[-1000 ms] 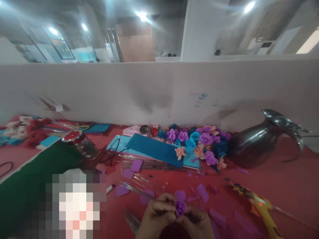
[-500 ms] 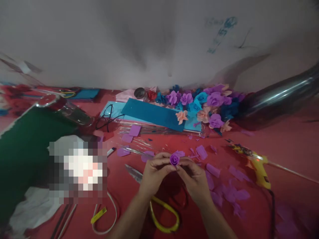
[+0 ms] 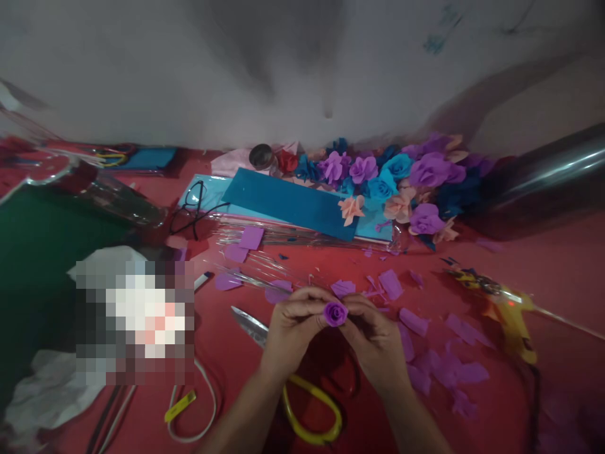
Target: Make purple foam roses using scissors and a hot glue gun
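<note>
Between the fingertips of both hands is a small rolled purple paper rose (image 3: pixel 335 313), its spiral facing up at me. My left hand (image 3: pixel 293 328) pinches it from the left, and my right hand (image 3: pixel 373 334) pinches it from the right. Below the hands lie scissors (image 3: pixel 314 410) with yellow handles, their blade pointing up and left and partly hidden by my left hand. Purple paper petals (image 3: pixel 447 366) are scattered to the right of my right hand. The lower part of the rose is hidden by my fingers.
A yellow hot glue gun (image 3: pixel 515 315) lies at the right with its cord. Paper flowers (image 3: pixel 397 173) in purple, blue and peach line the wall. Blue paper sheets (image 3: pixel 293 202), thin wires (image 3: pixel 259 277) and a glass jar (image 3: pixel 118 192) are around. A blurred patch (image 3: pixel 146 315) sits left.
The view has shifted a little, so the flowers and glue gun appear farther right. Both hands keep hold of the rose, which looks turned slightly more toward me.
</note>
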`<act>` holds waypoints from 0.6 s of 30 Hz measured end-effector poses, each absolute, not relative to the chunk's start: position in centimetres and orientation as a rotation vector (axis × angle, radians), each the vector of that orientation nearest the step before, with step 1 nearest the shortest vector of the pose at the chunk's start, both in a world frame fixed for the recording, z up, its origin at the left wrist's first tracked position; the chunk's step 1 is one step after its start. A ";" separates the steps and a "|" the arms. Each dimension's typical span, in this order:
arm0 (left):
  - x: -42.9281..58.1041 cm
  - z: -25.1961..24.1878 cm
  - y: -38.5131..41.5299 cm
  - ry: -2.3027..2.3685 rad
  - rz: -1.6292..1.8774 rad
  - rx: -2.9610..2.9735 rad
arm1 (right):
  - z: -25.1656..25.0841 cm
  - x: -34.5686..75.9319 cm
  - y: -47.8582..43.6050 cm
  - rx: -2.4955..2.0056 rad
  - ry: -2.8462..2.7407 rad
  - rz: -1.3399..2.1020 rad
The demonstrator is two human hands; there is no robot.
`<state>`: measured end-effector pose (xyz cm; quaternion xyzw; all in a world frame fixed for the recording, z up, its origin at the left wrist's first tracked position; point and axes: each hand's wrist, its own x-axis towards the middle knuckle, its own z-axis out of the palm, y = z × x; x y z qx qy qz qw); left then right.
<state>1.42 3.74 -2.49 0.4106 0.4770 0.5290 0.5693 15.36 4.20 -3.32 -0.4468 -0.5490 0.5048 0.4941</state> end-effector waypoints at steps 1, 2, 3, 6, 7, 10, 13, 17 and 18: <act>1.4 -2.5 3.7 1.123 1.236 0.971 | -3.3 15.3 4.2 -1.088 -1.340 1.206; 1.4 -2.5 3.7 1.131 1.234 0.976 | -3.3 15.3 4.2 -1.095 -1.347 1.191; 1.4 -2.5 3.7 1.142 1.236 0.982 | -3.3 15.3 4.2 -1.102 -1.356 1.182; 1.5 -2.6 3.6 1.166 1.263 1.004 | -3.3 15.2 4.1 -1.129 -1.407 1.170; 1.5 -2.6 3.5 1.163 1.276 1.014 | -3.3 15.2 4.1 -1.130 -1.426 1.161; 1.6 -2.6 3.5 1.155 1.305 1.054 | -3.3 15.2 4.0 -1.115 -1.462 1.125; 1.6 -2.4 3.6 1.182 1.317 1.095 | -3.4 15.2 4.0 -1.121 -1.479 1.103; 1.7 -1.9 3.8 1.217 1.284 1.138 | -3.5 15.2 4.0 -1.147 -1.468 1.064; 1.7 -1.8 3.8 1.221 1.275 1.139 | -3.5 15.2 4.0 -1.150 -1.465 1.056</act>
